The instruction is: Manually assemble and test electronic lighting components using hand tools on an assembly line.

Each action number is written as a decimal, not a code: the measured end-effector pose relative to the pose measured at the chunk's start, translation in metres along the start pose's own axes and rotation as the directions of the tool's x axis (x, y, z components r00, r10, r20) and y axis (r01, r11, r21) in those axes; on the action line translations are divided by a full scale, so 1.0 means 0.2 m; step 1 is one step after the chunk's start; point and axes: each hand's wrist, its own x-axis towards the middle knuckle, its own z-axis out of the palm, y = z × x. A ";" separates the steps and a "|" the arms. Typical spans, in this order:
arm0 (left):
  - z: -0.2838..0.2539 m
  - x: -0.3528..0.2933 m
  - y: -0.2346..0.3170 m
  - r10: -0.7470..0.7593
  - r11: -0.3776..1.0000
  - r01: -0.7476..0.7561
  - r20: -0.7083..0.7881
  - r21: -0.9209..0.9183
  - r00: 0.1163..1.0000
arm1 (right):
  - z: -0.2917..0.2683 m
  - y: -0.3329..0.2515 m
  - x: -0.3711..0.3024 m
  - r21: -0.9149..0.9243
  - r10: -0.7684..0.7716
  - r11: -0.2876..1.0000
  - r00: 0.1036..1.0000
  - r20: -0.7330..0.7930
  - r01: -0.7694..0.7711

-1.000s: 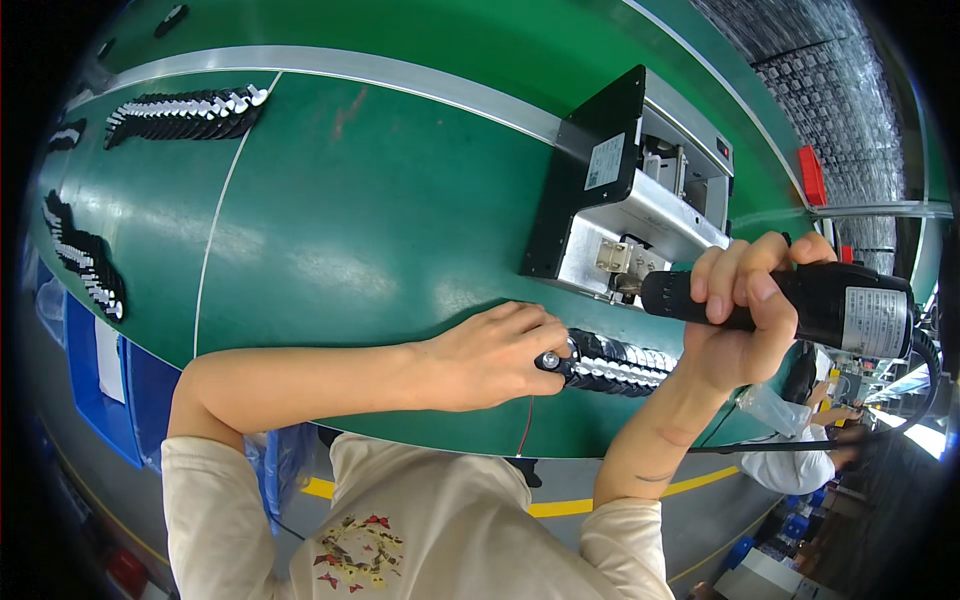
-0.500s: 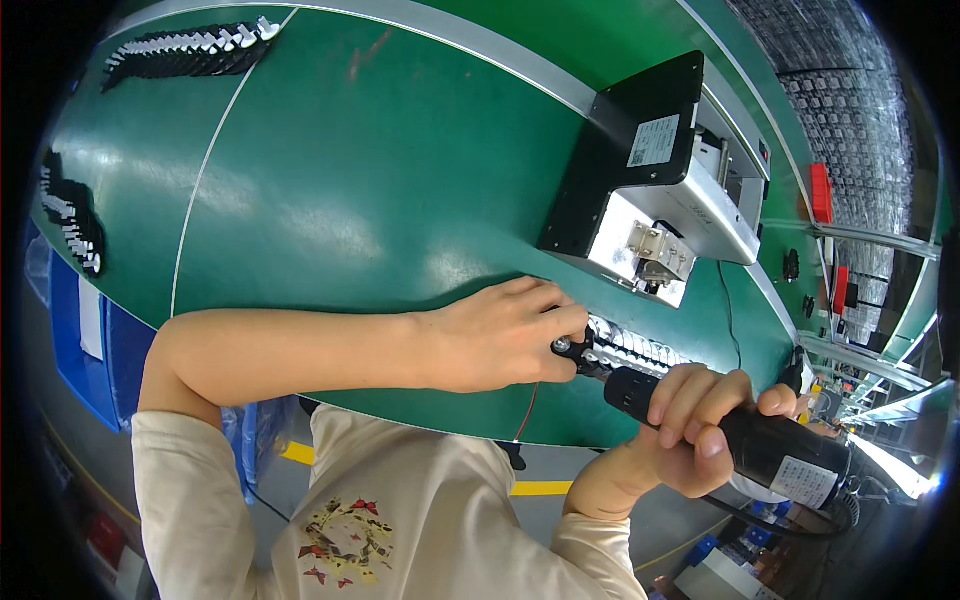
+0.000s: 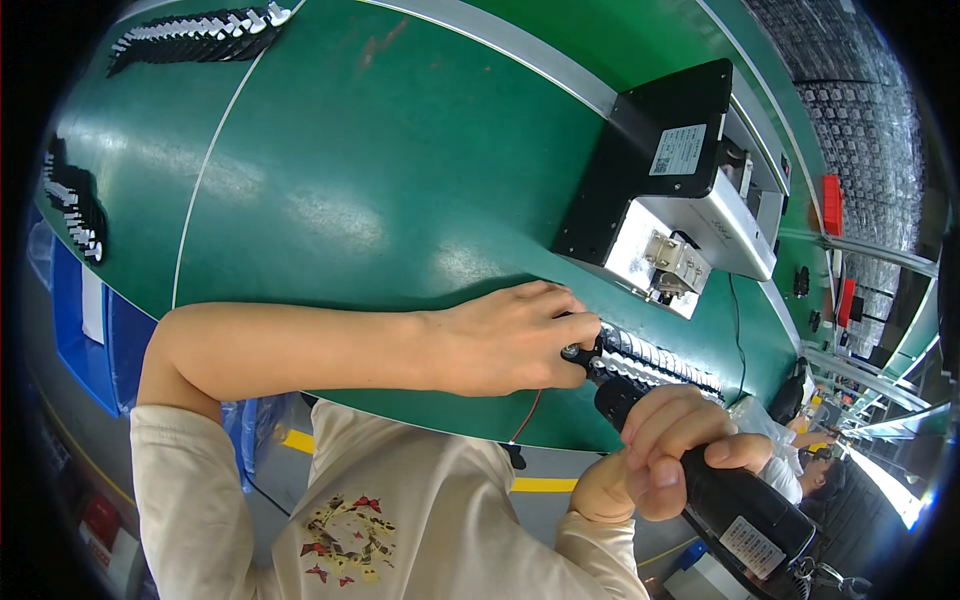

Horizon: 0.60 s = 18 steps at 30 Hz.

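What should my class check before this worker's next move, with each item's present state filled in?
1. Right hand wrapped around the black power tool: ok.
2. Left hand on the left end of the row of black-and-silver parts: ok.
3. Row resting on the green bench: ok.
4. Tool's nose touching a part: cannot tell.
5. Both hands away from the black-and-silver machine: ok.

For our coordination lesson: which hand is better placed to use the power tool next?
Probably the right hand: it grips the black power tool, its nose near the row of parts; the left hand holds the row's end.
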 end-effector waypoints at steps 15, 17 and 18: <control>-0.09 0.04 0.05 -0.064 0.995 0.066 0.025 -0.071 0.998 | -0.16 -0.18 0.08 0.128 -0.256 0.948 0.935 -0.245 0.292; -0.22 0.03 0.10 -0.092 0.990 0.102 0.103 -0.097 0.990 | -0.24 -0.19 0.07 0.121 -0.302 0.931 0.913 -0.275 0.345; -0.29 0.02 0.12 -0.106 0.986 0.122 0.143 -0.111 0.984 | -0.27 -0.19 0.07 0.147 -0.297 0.927 0.917 -0.267 0.344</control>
